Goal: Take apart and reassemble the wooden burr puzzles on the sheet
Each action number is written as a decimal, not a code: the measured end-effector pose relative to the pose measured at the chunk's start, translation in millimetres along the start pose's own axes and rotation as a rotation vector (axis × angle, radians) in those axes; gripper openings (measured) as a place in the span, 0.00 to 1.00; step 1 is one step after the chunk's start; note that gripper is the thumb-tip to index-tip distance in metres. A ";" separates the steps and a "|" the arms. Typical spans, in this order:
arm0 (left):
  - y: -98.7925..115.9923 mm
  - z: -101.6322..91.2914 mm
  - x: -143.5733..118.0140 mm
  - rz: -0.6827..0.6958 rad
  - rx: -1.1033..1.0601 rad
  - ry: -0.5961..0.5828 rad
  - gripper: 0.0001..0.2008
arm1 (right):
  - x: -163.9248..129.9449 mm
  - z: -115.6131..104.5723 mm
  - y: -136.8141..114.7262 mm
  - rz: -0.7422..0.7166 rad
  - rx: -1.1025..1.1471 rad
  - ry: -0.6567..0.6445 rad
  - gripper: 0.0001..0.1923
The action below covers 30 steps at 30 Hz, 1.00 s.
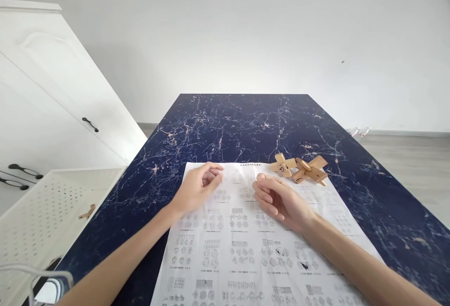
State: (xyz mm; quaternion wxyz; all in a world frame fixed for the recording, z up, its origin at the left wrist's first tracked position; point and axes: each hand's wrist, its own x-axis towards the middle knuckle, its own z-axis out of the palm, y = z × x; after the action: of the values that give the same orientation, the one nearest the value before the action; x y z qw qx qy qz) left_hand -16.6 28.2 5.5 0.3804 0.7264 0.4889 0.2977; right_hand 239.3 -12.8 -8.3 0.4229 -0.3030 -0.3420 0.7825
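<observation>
Wooden puzzle point(301, 168), pale interlocked notched blocks, lies on printed sheet point(246, 250) near both empty, loosely curled hands.

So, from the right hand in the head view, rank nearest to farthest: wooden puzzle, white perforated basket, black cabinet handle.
From the right hand:
1. wooden puzzle, just beyond it, on the sheet's far right corner.
2. white perforated basket, off the table's left side.
3. black cabinet handle, far left, on the cabinet door.

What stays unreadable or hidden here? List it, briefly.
- Head view: the print on the paper sheet is too small to read.
- The sheet's near edge is cut off by the frame's bottom.
- The left hand has curled fingers; whether anything sits in its grip cannot be told.
- The right hand covers part of the sheet.
- The marks on the wooden puzzle are too small.
- The piece in the white basket is too small to identify.
</observation>
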 end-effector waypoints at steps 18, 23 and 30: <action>-31.1 -38.9 26.2 0.001 0.046 0.131 0.16 | -0.3 -10.7 4.6 -0.023 0.015 -0.096 0.29; -29.8 -39.4 25.6 0.013 0.063 0.129 0.15 | -2.2 -9.5 5.1 -0.034 0.098 -0.106 0.33; -29.8 -39.2 24.6 0.029 0.078 0.127 0.15 | -3.0 -11.9 3.7 -0.126 0.317 -0.090 0.37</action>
State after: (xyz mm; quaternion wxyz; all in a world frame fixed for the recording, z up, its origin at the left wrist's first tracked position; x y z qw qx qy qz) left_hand -54.0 68.4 2.7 0.3157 0.7275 0.5124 0.3294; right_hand 248.1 -13.6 -17.6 0.4977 -0.1752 -0.2513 0.8114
